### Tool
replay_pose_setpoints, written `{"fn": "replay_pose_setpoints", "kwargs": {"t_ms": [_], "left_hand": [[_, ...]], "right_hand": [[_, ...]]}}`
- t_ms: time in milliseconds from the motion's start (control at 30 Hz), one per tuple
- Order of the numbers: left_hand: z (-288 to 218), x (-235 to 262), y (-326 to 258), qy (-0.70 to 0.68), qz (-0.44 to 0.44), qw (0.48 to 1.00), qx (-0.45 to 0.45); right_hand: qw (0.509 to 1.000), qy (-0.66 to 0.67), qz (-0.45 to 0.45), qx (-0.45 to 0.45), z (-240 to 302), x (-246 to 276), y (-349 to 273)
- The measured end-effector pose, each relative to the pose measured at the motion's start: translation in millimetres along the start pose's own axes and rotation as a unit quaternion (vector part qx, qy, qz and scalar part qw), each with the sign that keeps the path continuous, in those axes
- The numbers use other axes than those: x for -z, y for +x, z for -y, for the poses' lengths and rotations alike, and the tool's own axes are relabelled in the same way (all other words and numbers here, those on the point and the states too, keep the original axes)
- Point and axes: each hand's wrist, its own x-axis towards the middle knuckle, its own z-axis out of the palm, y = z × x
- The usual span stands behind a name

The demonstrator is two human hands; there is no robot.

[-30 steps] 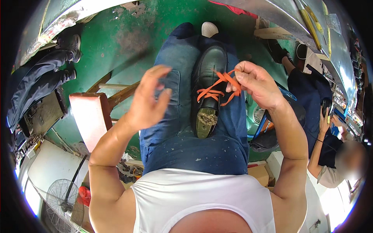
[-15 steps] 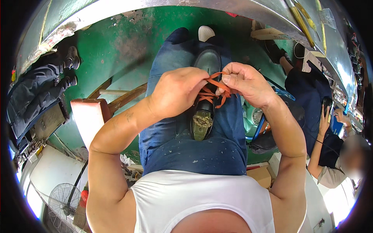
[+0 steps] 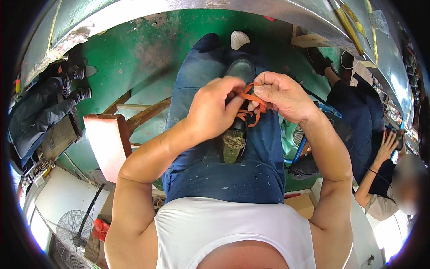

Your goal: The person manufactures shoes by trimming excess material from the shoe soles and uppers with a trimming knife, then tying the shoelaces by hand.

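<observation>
A black shoe (image 3: 240, 71) lies lengthwise on my lap, toe pointing away from me, its heel end bare and rough, greenish with a tan patch. An orange shoelace (image 3: 256, 117) is threaded over its instep and stands up in a loop. My right hand (image 3: 285, 96) pinches that loop between thumb and fingertips, above the shoe's right side. From the left, my left hand (image 3: 214, 109) curls its fingers and thumb at the lace too, its back covering part of the instep. Its fingertips are partly hidden.
A metal workbench (image 3: 197, 5) with yellow-handled tools (image 3: 348, 28) curves along the far side. To my left stand a wooden stool (image 3: 107, 141) and a wire fan (image 3: 77, 240). A co-worker's hand (image 3: 386, 147) shows at the right, another person's legs (image 3: 42, 105) at the left.
My left hand has turned and its fingers have curled in closer over the lace, while my right hand keeps its pinch. The co-worker's hand at the right has shifted.
</observation>
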Motion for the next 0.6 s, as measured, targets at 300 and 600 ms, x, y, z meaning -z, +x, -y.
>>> {"fn": "replay_pose_setpoints", "kwargs": {"t_ms": [300,600], "left_hand": [[19,38,6,-0.492,0.18,0.792,0.314],[6,45,4,0.106,0.128,0.985,-0.038]], "right_hand": [[0.999,-0.033,0.018,0.012,-8,5,-1],[0.971,-0.16,-0.082,0.16,-5,-12,-8]]}}
